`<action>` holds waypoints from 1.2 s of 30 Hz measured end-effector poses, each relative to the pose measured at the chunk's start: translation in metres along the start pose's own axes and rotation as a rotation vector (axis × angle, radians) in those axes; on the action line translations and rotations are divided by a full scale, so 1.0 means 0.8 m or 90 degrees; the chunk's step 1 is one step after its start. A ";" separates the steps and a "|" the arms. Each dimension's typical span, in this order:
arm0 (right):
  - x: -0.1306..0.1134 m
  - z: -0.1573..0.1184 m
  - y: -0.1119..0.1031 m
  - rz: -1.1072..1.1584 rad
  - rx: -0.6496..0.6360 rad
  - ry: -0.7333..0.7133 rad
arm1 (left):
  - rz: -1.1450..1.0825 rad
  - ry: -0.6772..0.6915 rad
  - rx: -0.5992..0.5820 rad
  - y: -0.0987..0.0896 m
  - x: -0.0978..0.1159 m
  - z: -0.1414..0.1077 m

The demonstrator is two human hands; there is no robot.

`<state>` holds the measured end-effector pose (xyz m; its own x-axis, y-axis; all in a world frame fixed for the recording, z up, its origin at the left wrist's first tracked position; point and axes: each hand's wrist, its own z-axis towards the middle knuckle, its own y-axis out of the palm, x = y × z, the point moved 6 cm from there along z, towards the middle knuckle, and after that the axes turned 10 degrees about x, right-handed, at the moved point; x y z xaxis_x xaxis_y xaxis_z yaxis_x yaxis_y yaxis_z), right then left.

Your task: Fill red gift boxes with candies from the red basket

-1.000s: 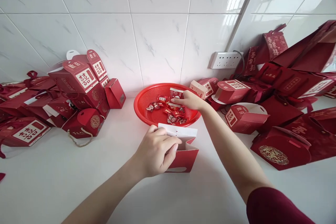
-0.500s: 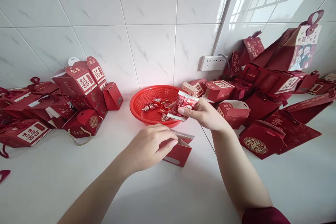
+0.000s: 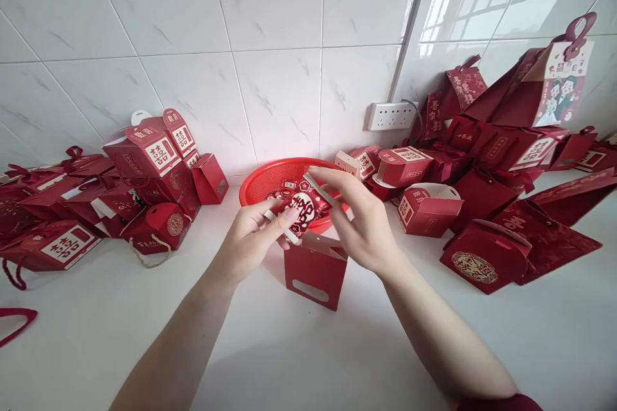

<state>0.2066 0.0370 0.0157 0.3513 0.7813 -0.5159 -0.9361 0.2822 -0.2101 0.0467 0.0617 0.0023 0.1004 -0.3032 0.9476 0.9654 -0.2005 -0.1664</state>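
A red wrapped candy [image 3: 303, 209] with white ends and a white printed character is held above the basket's front rim. My left hand [image 3: 253, 237] is closed on its near end, thumb on top. My right hand [image 3: 359, 218] has its fingers bent round the far right end, where a pale wrapper edge shows; whether this is a second packet I cannot tell. Just below stands a small red paper box [image 3: 315, 273], upright, top open, with a long pale slot on its front. Behind my hands sits a red plastic basket [image 3: 255, 183] with several wrapped candies inside, partly hidden.
Stacked red gift boxes [image 3: 154, 160] stand at the left against the tiled wall. More red boxes and bags [image 3: 486, 257] are piled at the right. A white socket strip [image 3: 391, 116] is on the wall. A dark red ribbon loop [image 3: 19, 318] lies on the white counter's left edge.
The candy has passed from my right hand to between both hands, shifting left. My left hand has lifted off the small box, which now shows more fully.
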 end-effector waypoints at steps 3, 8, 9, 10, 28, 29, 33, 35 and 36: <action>0.022 -0.003 0.006 0.224 -0.031 0.230 | 0.028 0.039 -0.033 -0.001 0.008 0.000; 0.029 -0.004 0.018 0.353 -0.082 0.318 | 0.104 0.064 -0.087 0.005 0.012 -0.002; 0.028 -0.003 0.019 0.341 -0.084 0.316 | 0.117 0.063 -0.098 0.005 0.010 -0.002; 0.028 -0.003 0.020 0.329 -0.087 0.314 | 0.130 0.065 -0.104 0.005 0.009 -0.002; 0.019 -0.006 0.035 0.372 -0.074 0.319 | 0.202 0.177 -0.096 0.000 0.024 -0.002; 0.019 -0.006 0.034 0.374 -0.068 0.320 | 0.185 0.171 -0.085 0.001 0.022 -0.002; 0.025 -0.008 0.034 0.368 -0.041 0.351 | 0.091 0.135 -0.001 -0.005 0.011 0.005; 0.029 -0.010 0.036 0.364 -0.042 0.368 | 0.048 0.114 0.040 -0.010 0.003 0.008; 0.030 -0.010 0.037 0.366 -0.047 0.371 | 0.040 0.109 0.060 -0.012 0.000 0.009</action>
<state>0.1878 0.0596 -0.0094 -0.2099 0.3725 -0.9040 -0.9765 -0.1265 0.1746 0.0389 0.0703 0.0062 0.1258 -0.4684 0.8745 0.9777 -0.0907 -0.1893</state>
